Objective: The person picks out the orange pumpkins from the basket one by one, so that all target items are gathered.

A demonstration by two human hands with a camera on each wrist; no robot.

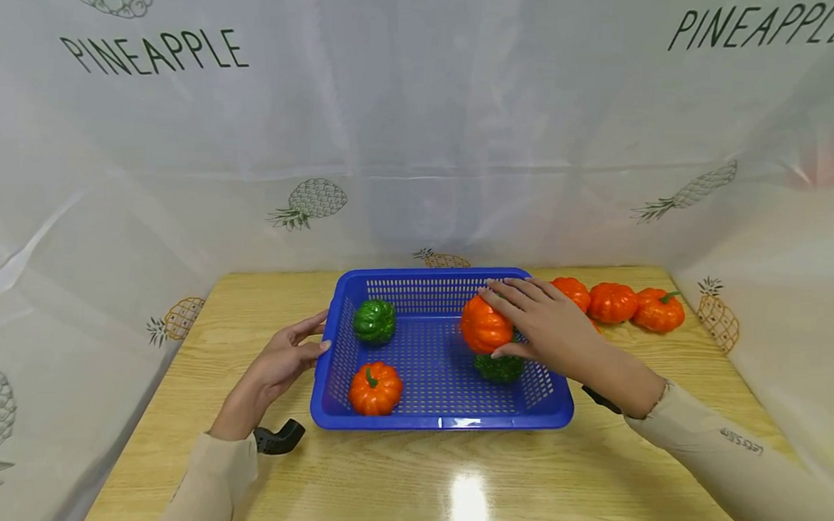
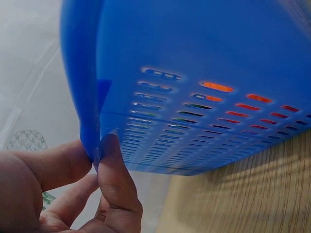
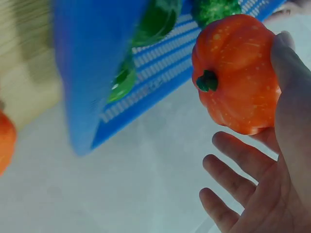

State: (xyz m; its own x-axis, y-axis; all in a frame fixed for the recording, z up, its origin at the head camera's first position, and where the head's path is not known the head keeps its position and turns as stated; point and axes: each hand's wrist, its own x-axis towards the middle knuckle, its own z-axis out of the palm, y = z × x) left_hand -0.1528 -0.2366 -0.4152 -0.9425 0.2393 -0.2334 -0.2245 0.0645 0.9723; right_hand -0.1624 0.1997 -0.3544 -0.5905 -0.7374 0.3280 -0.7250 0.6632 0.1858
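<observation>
My right hand (image 1: 556, 327) grips a small orange pumpkin (image 1: 485, 326) above the right part of a blue plastic basket (image 1: 439, 423). In the right wrist view the held pumpkin (image 3: 243, 73) shows a short green stem, with the thumb along one side. My left hand (image 1: 280, 365) pinches the basket's left rim; the left wrist view shows thumb and finger on either side of the rim (image 2: 87, 111). Inside lie a glossy green pepper (image 1: 374, 322), another orange pumpkin (image 1: 376, 389), and a bumpy green vegetable (image 1: 499, 368), partly hidden under the held pumpkin.
Several orange pumpkins (image 1: 612, 302) sit in a group on the wooden table (image 1: 382, 481), right of the basket. Black curved pieces (image 1: 280, 437) show beside both wrists. A white sheet printed with pineapples (image 1: 421, 138) hangs behind and at the sides.
</observation>
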